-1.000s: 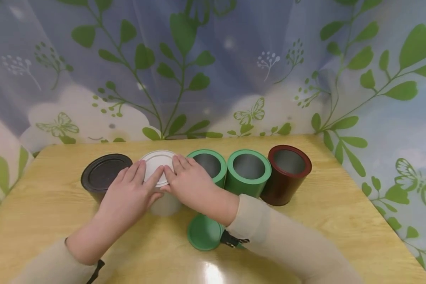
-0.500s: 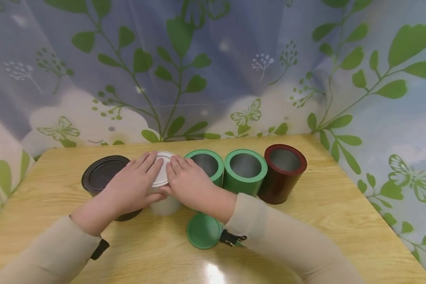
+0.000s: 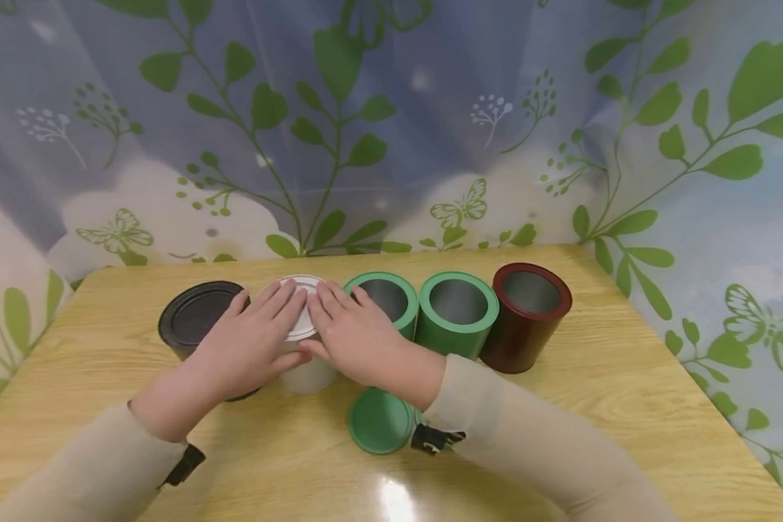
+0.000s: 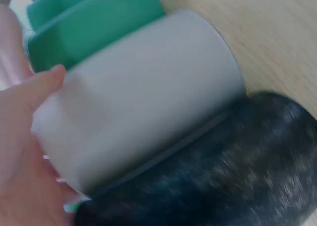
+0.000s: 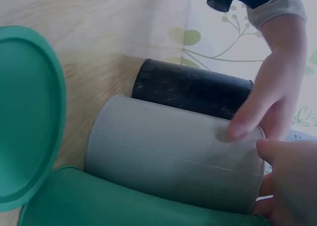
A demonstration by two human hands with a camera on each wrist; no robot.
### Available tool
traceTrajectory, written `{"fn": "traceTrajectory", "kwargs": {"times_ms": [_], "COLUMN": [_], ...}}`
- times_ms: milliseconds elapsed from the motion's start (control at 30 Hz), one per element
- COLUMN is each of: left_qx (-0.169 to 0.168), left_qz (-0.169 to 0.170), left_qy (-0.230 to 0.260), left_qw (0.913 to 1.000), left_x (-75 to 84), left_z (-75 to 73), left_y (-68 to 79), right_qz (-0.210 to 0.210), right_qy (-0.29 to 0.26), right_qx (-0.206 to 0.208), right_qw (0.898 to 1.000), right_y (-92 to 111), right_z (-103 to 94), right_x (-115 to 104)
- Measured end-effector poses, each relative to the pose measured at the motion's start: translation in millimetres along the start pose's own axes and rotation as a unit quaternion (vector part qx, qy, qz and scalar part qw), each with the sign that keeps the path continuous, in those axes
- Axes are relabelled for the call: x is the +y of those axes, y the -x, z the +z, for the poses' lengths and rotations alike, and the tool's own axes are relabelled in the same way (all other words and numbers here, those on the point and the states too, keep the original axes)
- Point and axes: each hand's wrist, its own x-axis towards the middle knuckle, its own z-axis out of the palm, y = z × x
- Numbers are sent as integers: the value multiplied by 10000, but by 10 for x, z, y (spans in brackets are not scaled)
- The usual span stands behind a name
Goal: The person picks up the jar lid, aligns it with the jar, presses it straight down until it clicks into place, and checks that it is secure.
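A white can (image 3: 308,377) stands upright on the table with a white lid (image 3: 305,322) on top. My left hand (image 3: 251,341) lies over the left part of that lid, fingers straight. From the other side, my right hand (image 3: 359,337) rests straight fingers on the lid's right part. Both thumbs meet near the front rim; in the left wrist view, my left thumb (image 4: 47,84) reaches to the side of the can. To the left, beside the white can, is a black can (image 3: 199,319) with a black lid, partly covered by my left hand.
Two open green cans (image 3: 459,330) stand right of the white can, then an open dark red can (image 3: 515,348). A green lid (image 3: 380,422) lies in front, with another green edge behind it, mostly hidden by my right wrist. A patterned curtain (image 3: 404,145) hangs behind the table (image 3: 287,464).
My left hand has slid further right and onto the white lid, its wrist higher than before. The right hand stays on the lid, its fingers slightly more spread.
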Motion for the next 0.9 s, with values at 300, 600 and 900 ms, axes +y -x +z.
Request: {"fn": "traceTrajectory", "kwargs": {"times_ms": [300, 600, 900], "left_qx": [403, 1005, 1416], "left_qz": [-26, 152, 367], "left_qy": [-168, -117, -119], "left_qw": [9990, 9947, 9892], "left_x": [89, 137, 199], "left_z": [-10, -51, -91], "left_y": [132, 273, 419], "right_qz": [-158, -625, -945], "right_qy": [164, 289, 257], "right_qx": [337, 570, 693], "right_qw": [9992, 9960, 9928], "right_y": [26, 136, 249], "right_z": [-22, -91, -114], "right_x": [10, -44, -68]}}
